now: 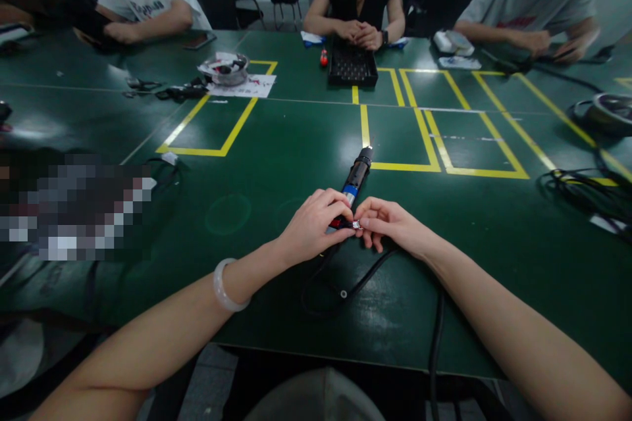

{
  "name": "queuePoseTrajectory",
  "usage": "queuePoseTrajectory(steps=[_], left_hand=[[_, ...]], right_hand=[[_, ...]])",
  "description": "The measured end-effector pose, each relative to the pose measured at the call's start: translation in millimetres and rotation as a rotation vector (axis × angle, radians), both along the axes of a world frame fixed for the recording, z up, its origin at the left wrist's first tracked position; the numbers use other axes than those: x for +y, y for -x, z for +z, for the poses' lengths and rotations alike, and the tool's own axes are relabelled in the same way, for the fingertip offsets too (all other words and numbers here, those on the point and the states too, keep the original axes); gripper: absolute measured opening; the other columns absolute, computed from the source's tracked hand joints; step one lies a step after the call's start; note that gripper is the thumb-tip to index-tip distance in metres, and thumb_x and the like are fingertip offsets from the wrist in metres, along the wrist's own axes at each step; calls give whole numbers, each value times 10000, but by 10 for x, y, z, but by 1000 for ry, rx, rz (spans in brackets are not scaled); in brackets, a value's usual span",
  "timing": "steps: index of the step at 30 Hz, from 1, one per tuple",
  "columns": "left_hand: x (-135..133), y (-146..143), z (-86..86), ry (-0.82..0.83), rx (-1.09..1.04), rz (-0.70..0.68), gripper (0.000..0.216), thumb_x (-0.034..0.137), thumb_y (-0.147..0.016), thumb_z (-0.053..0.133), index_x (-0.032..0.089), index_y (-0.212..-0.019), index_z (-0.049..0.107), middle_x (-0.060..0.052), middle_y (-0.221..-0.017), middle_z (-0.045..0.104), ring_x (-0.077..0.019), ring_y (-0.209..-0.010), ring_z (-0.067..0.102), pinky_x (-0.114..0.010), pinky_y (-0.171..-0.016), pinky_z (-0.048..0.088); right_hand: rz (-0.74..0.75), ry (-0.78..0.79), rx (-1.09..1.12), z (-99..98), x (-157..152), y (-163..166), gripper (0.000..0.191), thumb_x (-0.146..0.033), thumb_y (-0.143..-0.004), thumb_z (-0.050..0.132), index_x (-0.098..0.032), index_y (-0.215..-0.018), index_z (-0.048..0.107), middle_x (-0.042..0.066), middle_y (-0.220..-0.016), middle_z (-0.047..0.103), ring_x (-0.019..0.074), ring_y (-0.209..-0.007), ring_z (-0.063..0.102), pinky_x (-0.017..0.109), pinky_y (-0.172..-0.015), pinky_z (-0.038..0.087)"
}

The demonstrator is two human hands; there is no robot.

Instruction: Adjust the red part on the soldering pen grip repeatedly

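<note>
A black electric screwdriver (356,174) with a blue band lies on the green table (276,164), its tip pointing away from me. My left hand (316,223) is closed on the near end of it, fingers curled over the red part. My right hand (390,223) pinches a small shiny part right against the left fingertips; what that part is I cannot make out. A black cable (345,289) runs from the tool toward me and off the table edge. A pale bangle sits on my left wrist.
Yellow tape rectangles (395,138) mark the table. Across it sit three people; a black tray (352,67) lies before the middle one, a round dish on paper (227,69) to the left. Cable coils (582,187) lie at right.
</note>
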State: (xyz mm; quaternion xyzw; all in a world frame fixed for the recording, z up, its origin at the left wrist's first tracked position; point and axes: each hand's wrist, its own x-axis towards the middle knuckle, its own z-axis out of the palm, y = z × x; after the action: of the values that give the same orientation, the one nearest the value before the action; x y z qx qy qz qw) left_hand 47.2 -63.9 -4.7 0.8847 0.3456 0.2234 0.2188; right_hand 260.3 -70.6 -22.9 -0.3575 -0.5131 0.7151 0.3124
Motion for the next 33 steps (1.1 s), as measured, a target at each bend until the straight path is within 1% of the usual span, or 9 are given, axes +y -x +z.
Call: queuePoseTrajectory(steps=[3, 9, 15, 18, 21, 25, 29, 33], left_hand=[[14, 9, 1, 7, -3, -14, 205, 386, -891, 618, 194, -954, 650, -72, -1163, 581, -214, -1083, 508, -361, -950, 411], [36, 24, 18, 13, -4, -62, 177, 341, -916, 581, 188, -971, 652, -70, -1159, 590, -205, -1093, 506, -354, -968, 397], [42, 29, -10, 8, -23, -53, 161, 336, -904, 612, 182, -946, 637, -68, -1153, 591, -199, -1080, 504, -348, -955, 399], [49, 33, -21, 10, -31, -49, 166, 343, -892, 630, 179, -916, 625, -68, -1144, 591, -197, -1073, 506, -342, -946, 404], [57, 41, -21, 16, -25, -54, 156, 335, -898, 618, 187, -941, 640, -66, -1147, 589, -201, -1081, 505, -349, -956, 402], [64, 52, -23, 24, -2, -52, 138, 296, -912, 583, 200, -979, 655, -63, -1160, 588, -206, -1098, 504, -367, -974, 401], [57, 47, -23, 24, -6, -51, 144, 312, -916, 577, 196, -951, 656, -66, -1162, 593, -206, -1096, 509, -371, -972, 407], [46, 37, -11, 16, -16, -62, 140, 306, -916, 577, 189, -923, 652, -67, -1147, 599, -202, -1083, 514, -361, -965, 409]], right_hand=[[-11, -13, 9, 6, 0, 3, 268, -338, -797, 739, -151, -893, 572, 4, -732, 662, 88, -527, 614, 151, -391, 466], [-27, -11, -5, 28, -4, -1, 264, -336, -802, 737, -152, -897, 573, 0, -724, 657, 83, -534, 607, 152, -411, 471], [-32, -15, 19, -13, 13, -5, 303, -323, -776, 765, -148, -954, 593, 5, -765, 661, 93, -563, 615, 174, -429, 488], [-24, -33, 16, -27, 17, -4, 303, -313, -763, 779, -146, -943, 602, 5, -772, 661, 90, -576, 612, 175, -443, 493], [-24, -50, 12, -22, 15, -9, 283, -327, -790, 758, -151, -943, 597, 5, -757, 666, 92, -583, 618, 172, -453, 494], [-13, -40, 7, -6, 10, -23, 284, -346, -816, 736, -159, -960, 578, -7, -680, 669, 94, -557, 616, 176, -469, 500], [-21, -37, 4, -10, 3, -20, 313, -389, -809, 738, -161, -947, 574, 5, -697, 681, 107, -569, 632, 185, -460, 508], [-41, -65, -16, -28, -1, -3, 313, -410, -809, 733, -165, -921, 573, 1, -699, 669, 108, -566, 628, 175, -427, 494]])
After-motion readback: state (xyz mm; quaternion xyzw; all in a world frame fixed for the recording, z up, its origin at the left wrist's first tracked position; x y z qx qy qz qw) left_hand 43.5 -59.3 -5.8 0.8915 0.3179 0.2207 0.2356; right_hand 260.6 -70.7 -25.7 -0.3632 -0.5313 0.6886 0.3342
